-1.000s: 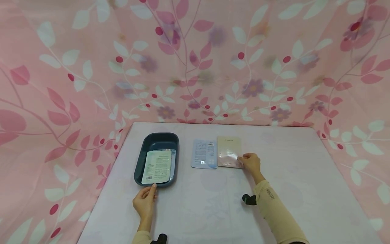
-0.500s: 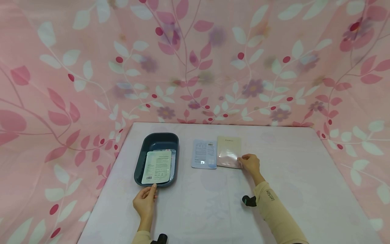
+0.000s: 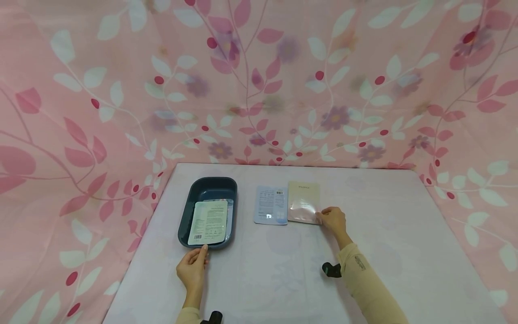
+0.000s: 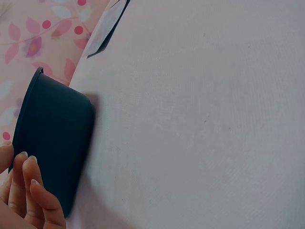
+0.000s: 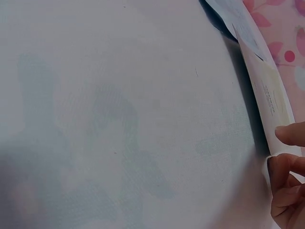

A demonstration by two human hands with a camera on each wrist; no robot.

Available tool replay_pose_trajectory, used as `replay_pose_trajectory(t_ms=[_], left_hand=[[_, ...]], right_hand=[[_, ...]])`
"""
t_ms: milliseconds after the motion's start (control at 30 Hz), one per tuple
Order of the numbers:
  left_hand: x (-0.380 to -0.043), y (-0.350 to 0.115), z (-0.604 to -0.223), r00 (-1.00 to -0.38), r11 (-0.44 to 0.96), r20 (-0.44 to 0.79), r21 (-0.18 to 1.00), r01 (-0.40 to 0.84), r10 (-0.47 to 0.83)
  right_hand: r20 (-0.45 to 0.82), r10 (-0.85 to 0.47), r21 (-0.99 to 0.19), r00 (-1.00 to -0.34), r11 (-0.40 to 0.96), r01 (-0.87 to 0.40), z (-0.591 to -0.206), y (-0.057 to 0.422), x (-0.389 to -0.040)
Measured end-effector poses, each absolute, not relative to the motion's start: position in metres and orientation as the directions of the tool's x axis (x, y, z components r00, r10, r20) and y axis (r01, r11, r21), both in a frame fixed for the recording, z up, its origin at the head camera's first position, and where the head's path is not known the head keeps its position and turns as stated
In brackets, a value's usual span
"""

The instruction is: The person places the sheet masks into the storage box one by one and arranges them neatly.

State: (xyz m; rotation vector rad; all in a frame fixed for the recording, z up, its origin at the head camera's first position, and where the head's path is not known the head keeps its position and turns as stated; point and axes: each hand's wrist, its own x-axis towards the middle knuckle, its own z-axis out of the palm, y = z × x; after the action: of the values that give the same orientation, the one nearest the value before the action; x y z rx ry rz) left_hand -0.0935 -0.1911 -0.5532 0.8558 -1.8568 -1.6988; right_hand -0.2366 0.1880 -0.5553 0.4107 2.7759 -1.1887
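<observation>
At the table's left, a dark blue-green tray (image 3: 183, 229) holds flat sachets; a pale green one (image 3: 209, 222) lies on top of a bluish one (image 3: 230, 216). My left hand (image 3: 192, 272) pinches the tray's near rim, thumb on top; in the left wrist view its fingers are against the tray's outer wall (image 4: 55, 133). My right hand (image 3: 332, 219) pinches the near right corner of a cream-and-pink sachet (image 3: 304, 198). In the right wrist view, this sachet (image 5: 267, 95) is slightly raised at its near edge. A light blue sachet (image 3: 271, 202) lies beside it.
A white cloth-covered table (image 3: 275, 274) extends in front of both hands. Pink floral fabric (image 3: 259, 90) hangs behind and at both sides. A black device (image 3: 332, 270) sticks out from the right wrist, and another (image 3: 214, 317) from the left.
</observation>
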Motion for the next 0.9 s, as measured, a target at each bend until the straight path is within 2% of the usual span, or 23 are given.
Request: replay_pose_trajectory(t_ms=[400,700,900], left_hand=[[-0.093,-0.191,-0.553,-0.693,0.049,-0.049,0.991,-0.121,-0.719],[-0.092,-0.191,-0.555,-0.678,0.039,-0.059,0.991,-0.128,-0.733],[-0.092,-0.191,-0.554,-0.688,0.047,-0.051,0.991,-0.123,-0.724]], right_hand=[[-0.190,0.199,-0.691,-0.961,0.668,0.276,-0.556,0.186,-0.215],[-0.180,0.227,-0.698,-0.957,0.656,0.286,-0.558,0.181,-0.213],[-0.183,0.261,-0.725,-0.948,0.616,0.309,-0.554,0.179,-0.212]])
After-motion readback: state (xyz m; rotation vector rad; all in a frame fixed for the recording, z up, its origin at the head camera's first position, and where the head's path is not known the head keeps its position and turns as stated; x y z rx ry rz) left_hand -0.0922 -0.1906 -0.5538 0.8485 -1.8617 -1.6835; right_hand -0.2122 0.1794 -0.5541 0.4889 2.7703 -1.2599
